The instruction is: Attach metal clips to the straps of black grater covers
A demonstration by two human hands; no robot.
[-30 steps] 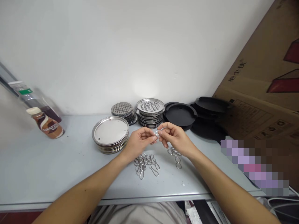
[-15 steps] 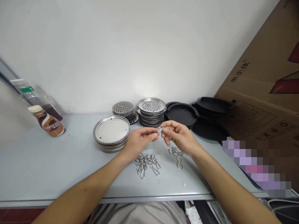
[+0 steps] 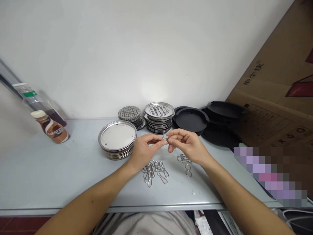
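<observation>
My left hand (image 3: 146,148) and my right hand (image 3: 187,145) meet above the table, each closed in a pinch. Between their fingertips is a small silvery wire clip (image 3: 165,138), mostly covered by the fingers; its exact shape is hard to make out. On the table below lies a loose pile of wire snap clips with rings (image 3: 149,173). Under my right hand is a smaller group of clips (image 3: 185,159), with two joined metal rings (image 3: 188,170) close by. A stack of round metal plates (image 3: 117,137) stands just left of my left hand.
Perforated metal discs (image 3: 129,113) and a stack of grater-like discs (image 3: 158,111) stand by the wall. Black round trays (image 3: 192,119) are piled to their right, beside a large cardboard box (image 3: 274,107). At left are a Nescafé bottle (image 3: 52,129) and a clear bottle (image 3: 31,101).
My fingertips have drawn closer together around the small clip, and my right hand's fingers have curled in more. The view has shifted very slightly; the things on the table have not moved.
</observation>
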